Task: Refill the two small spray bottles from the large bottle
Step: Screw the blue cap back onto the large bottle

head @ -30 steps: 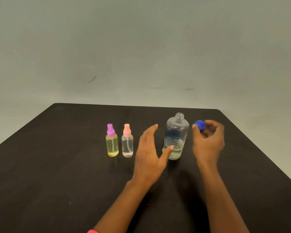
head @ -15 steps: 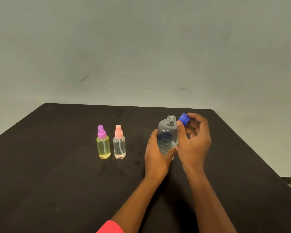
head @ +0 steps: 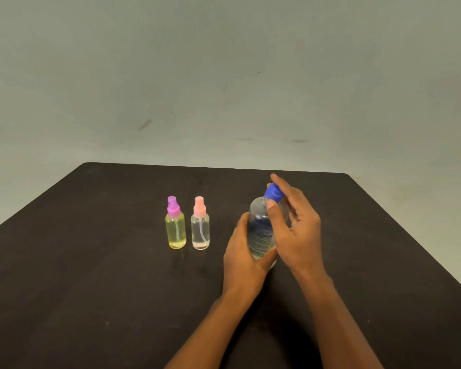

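Observation:
The large clear bottle (head: 260,230) stands on the black table (head: 91,275), right of centre. My left hand (head: 244,259) grips its lower body from the left. My right hand (head: 293,233) pinches the blue cap (head: 273,193) between thumb and fingers, right on top of the bottle's neck. To the left stand two small spray bottles, both upright with their spray tops on: one with yellow liquid and a purple top (head: 175,225), one clear with a pink top (head: 200,225).
The table's far edge (head: 213,167) runs just behind the bottles, with a plain grey wall beyond. The right edge of the table slants down toward the lower right corner.
My left hand closed around the large bottle, which it was only reaching for. My right hand carried the blue cap from beside the open neck onto the top of it.

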